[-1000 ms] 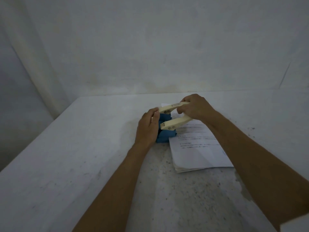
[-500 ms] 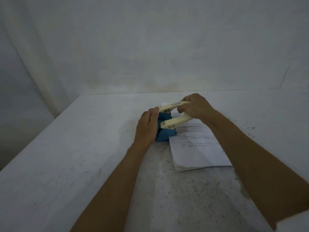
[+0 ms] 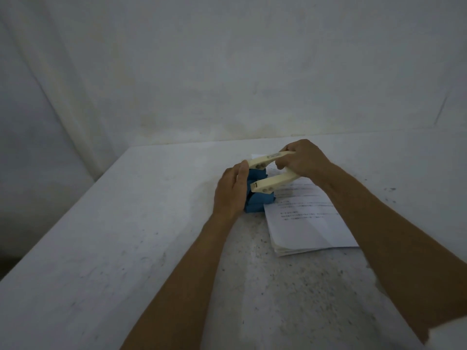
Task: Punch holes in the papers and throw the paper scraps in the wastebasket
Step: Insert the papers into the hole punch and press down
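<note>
A blue hole punch (image 3: 259,202) with a cream U-shaped handle (image 3: 274,183) stands on the table, at the left edge of a stack of printed papers (image 3: 309,223). My left hand (image 3: 230,192) lies flat against the punch's left side, steadying its blue body. My right hand (image 3: 304,159) is closed over the far end of the cream handle, which stands raised. The papers' left edge reaches under the punch. No wastebasket is in view.
The white table (image 3: 126,236) is speckled with dark specks near the front and right. A white wall stands right behind the table's far edge. The table's left edge (image 3: 63,218) drops off to a dark floor.
Both hands and the punch stay nearly where they were. The handle remains raised under my right hand, with no clear motion.
</note>
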